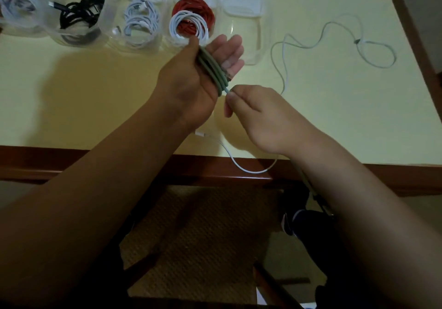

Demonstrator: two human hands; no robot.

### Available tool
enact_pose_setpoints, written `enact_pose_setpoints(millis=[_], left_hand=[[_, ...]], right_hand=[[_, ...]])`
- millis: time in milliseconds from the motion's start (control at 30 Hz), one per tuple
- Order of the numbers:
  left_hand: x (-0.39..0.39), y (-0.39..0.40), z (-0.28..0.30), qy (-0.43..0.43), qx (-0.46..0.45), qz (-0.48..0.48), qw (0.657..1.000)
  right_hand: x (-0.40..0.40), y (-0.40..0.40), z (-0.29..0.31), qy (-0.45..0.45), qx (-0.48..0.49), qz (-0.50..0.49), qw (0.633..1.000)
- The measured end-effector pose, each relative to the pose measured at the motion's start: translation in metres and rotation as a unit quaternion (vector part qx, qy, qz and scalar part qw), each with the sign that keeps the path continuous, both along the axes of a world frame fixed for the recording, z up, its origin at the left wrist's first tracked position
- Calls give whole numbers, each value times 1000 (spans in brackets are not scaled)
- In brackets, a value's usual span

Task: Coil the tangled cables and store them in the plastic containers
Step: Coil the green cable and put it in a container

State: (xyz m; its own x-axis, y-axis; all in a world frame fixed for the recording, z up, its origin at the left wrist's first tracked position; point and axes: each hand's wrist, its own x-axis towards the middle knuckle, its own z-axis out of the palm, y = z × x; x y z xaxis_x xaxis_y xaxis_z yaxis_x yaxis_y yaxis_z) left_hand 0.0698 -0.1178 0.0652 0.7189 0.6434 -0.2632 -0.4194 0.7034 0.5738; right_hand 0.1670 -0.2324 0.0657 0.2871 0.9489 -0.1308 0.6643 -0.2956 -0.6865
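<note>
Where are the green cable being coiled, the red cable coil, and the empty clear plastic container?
green cable (210, 69): head view, loops round the left hand.
red cable coil (192, 4): head view, upper arc.
empty clear plastic container (253, 50): head view, near wall.

Dim, warm light is falling on the pale yellow surface (334, 117), which is looking brightest at the right and duller toward the left. The left forearm (83, 201) is lying in deep shade while the right forearm (358, 201) is catching more light. A broad soft shadow is spreading over the surface left of the hands. The whole picture is looking soft and slightly grainy. The wide lens is bending the surface's wooden edges, and the floor below is sinking into darkness.
</note>
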Motion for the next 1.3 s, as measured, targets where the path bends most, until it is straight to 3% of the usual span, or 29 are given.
enact_pose_setpoints(millis=[133,200,267,400,467,533,633,700,867,1067,1167,1300], left_hand=[[3,-2,-6,110,123,43,985],[1,2,-9,175,236,59,954],[-3,2,-11,231,370,56,898],[-8,-6,-5,298,601,28,741],[-8,-5,2,300,626,-14,720],[-8,-2,6,298,582,-103,750],[-8,0,5,268,415,-258,830],[-9,0,2,218,317,-310,869],[-13,2,5,138,189,-351,907],[-8,-8,8,151,217,-242,934],[2,-10,7,209,235,-156,936],[7,-15,1,280,185,-80,939]], right_hand=[[-8,-2,9,-21,-2,9,1000],[-12,-5,14,-17,6,16,1000],[-16,-7,18,-32,17,24,999],[-8,-12,25,-43,78,3,996],[0,-16,28,-60,112,-5,992],[4,-19,27,-78,134,-13,988],[10,-21,23,-59,170,-58,982],[15,-20,23,-16,156,-74,985],[12,-13,18,0,83,-32,996],[14,-8,14,-11,167,-52,985],[14,-6,12,-25,190,-84,978],[13,0,4,-16,165,-99,981]])
